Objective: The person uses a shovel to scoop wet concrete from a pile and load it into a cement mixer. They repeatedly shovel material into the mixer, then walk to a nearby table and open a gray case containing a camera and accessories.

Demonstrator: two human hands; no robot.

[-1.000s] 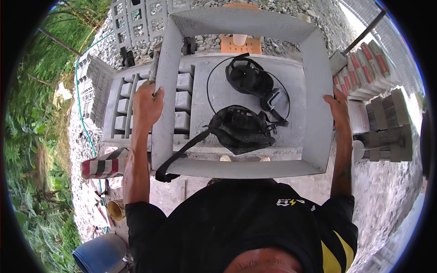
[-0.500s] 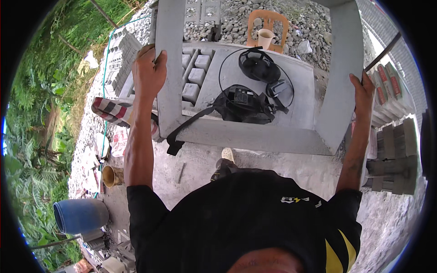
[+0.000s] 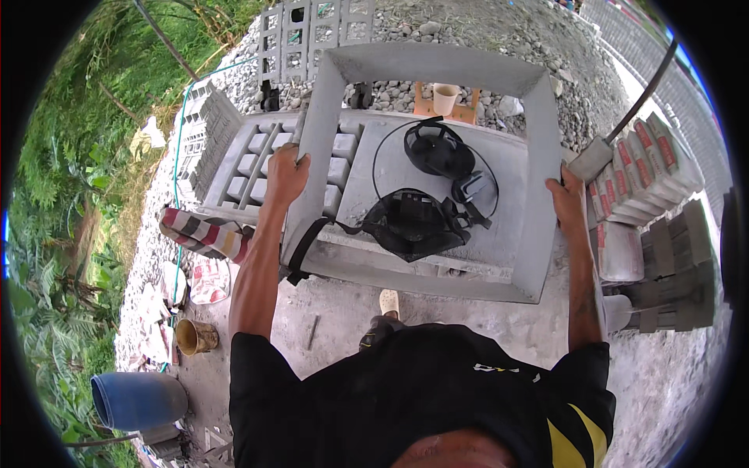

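My left hand (image 3: 287, 175) is closed around the left side of a large grey rectangular frame (image 3: 544, 148), which looks like concrete. Closed on the frame's right side is my right hand (image 3: 569, 199), its thumb toward the inner face. The frame is held over a grey worktable (image 3: 499, 195), which shows through the opening. Seen through it are a black mesh cap-like thing (image 3: 409, 222), a round black headgear piece (image 3: 438, 150) and a thin black cable. A black strap (image 3: 310, 243) crosses the frame's lower left corner. Whether the frame touches the table I cannot tell.
A mould with rows of grey blocks (image 3: 343, 146) lies on the table's left part. Beyond stand an orange chair (image 3: 425, 105) with a pale cup (image 3: 445, 99) and decorative blocks (image 3: 312, 39). Stacked bags (image 3: 647, 168) are at right; a blue barrel (image 3: 140, 400) and bucket (image 3: 195, 337) at left.
The frame, still in both hands, looks smaller and farther from me. Its far side has come into view, and my hands have moved closer together and lower in the picture.
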